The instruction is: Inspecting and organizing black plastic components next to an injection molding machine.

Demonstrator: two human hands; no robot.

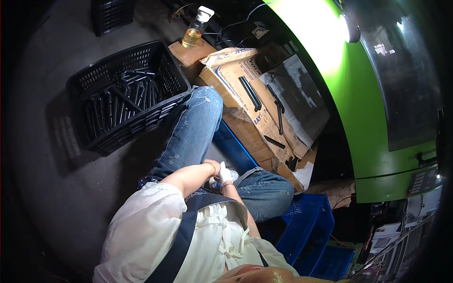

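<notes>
My two hands meet low between my bent knees, just above my lap. My left hand, with a thin band at its wrist, curls inward and its fingers are hidden. A white glove covers my right hand, which looks closed beside it. Around the hands is something small, pale and partly blue, too hidden to name. Nearest beyond them stands a cardboard box with black slim rod-like parts lying on top. To the left, a black plastic crate holds many similar black parts.
A bottle of yellowish liquid with a white cap stands on a small carton at the back. Blue plastic crates are at my right. A large green machine borders the right side. Another black crate sits far left.
</notes>
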